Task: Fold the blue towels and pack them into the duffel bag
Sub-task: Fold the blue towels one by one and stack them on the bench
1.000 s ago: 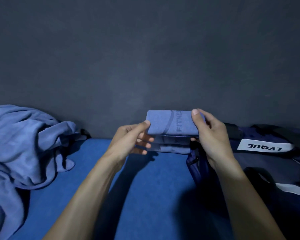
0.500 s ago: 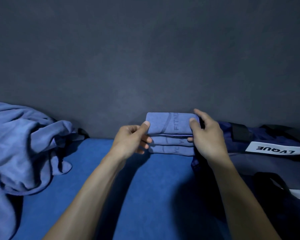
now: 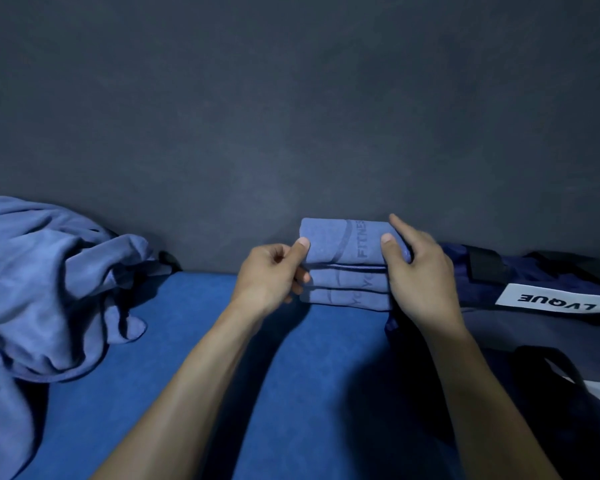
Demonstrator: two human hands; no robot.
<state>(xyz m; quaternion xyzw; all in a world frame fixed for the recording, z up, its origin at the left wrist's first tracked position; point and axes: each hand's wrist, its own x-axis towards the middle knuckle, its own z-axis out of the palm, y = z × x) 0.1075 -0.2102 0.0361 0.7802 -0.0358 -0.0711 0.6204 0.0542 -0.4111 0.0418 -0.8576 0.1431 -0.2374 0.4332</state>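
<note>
A small stack of folded blue towels [image 3: 345,268] stands on the blue surface against the dark wall; the top one shows the word FITNESS. My left hand [image 3: 274,275] pinches the stack's left end with the thumb on top. My right hand [image 3: 418,268] grips the right end, thumb on the top towel and index finger stretched behind it. A dark navy duffel bag [image 3: 520,327] with a white LVQUE label lies just right of the stack. A heap of unfolded blue towels [image 3: 45,278] lies at the far left.
The blue surface [image 3: 201,341] runs from the wall toward me between the heap and the bag. A black bag strap [image 3: 548,362] loops at the right. The dark grey wall [image 3: 291,116] closes off the back.
The folded stack has come down and a little left, from held above the bag's edge to resting on the blue surface. Both hands keep their hold on its ends.
</note>
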